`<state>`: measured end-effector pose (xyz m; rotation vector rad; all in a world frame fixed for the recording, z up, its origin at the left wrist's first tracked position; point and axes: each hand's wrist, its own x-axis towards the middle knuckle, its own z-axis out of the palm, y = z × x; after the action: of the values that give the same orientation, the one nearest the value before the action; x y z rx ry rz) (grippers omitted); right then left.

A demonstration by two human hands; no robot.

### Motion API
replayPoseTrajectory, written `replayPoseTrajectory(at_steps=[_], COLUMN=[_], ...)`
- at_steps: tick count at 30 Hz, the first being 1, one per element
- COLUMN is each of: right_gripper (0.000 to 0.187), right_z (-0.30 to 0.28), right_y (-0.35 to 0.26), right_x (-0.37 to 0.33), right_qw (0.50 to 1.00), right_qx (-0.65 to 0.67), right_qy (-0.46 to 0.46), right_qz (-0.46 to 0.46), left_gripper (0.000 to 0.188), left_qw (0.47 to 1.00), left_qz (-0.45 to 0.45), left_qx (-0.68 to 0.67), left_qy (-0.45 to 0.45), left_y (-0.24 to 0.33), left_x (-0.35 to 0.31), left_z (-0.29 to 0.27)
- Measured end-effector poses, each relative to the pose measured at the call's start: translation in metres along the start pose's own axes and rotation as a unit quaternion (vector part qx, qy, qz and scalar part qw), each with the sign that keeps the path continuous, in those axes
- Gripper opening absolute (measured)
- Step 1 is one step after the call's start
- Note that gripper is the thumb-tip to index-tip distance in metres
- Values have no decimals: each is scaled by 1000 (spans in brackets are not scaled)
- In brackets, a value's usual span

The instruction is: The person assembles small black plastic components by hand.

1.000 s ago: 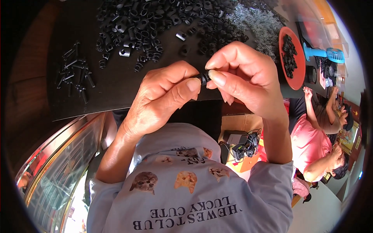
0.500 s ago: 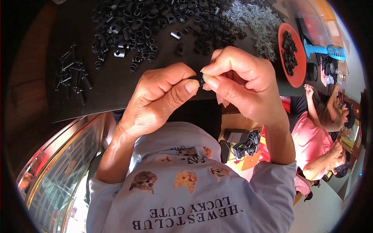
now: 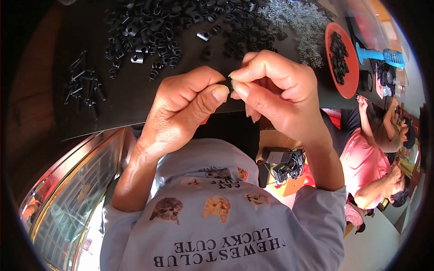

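My left hand [image 3: 178, 108] and my right hand [image 3: 285, 99] meet over the near edge of the black table [image 3: 122, 101], fingertips almost touching. Between them is a small black part [image 3: 229, 85], mostly covered by the fingers, so its exact shape cannot be made out. Both hands are closed in a pinch, thumb against forefinger, on this part. Just beyond my hands lies a wide heap of short black tube pieces [image 3: 158, 27], some shiny. Smaller black pieces [image 3: 246, 38] are heaped to its right, beside a pile of silvery metal springs [image 3: 303, 27].
Slim black pins [image 3: 83, 83] lie scattered at the left. On the right stand an orange-red dish [image 3: 351, 83] of small black pieces and a blue handheld fan [image 3: 377, 55]. Below the table is a box [image 3: 289, 186] with cables. Other people [image 3: 368, 156] sit at the right.
Both hands stay pinched together at nearly the same spot, shifted slightly up in the picture. The fingertips have drawn a little closer around the small black part.
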<state>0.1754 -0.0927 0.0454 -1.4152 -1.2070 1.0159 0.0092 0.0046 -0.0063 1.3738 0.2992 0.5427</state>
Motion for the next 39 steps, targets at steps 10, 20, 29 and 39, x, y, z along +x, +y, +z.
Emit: replayPoseTrajectory(at_steps=[10,20,29,39], right_gripper=[8,5,4,5], right_z=[-1,2,0,-10], right_y=[11,2,0,-19], right_x=[-4,-2,4,16], right_qw=[998,1000,1000,983], right_qx=[42,28,13,-37], right_qy=[-6,-1,2,-66], right_qz=[-36,-11,-1,167], left_gripper=[30,30,28,23], left_qw=[995,996,997,997], left_qz=[-83,-85,-79,-31], left_qx=[43,10,17,1], left_qy=[-32,-29,2,68], left_y=[8,7,12,1], left_x=[-2,-4,-4,-3], left_z=[-8,-7,-3,1])
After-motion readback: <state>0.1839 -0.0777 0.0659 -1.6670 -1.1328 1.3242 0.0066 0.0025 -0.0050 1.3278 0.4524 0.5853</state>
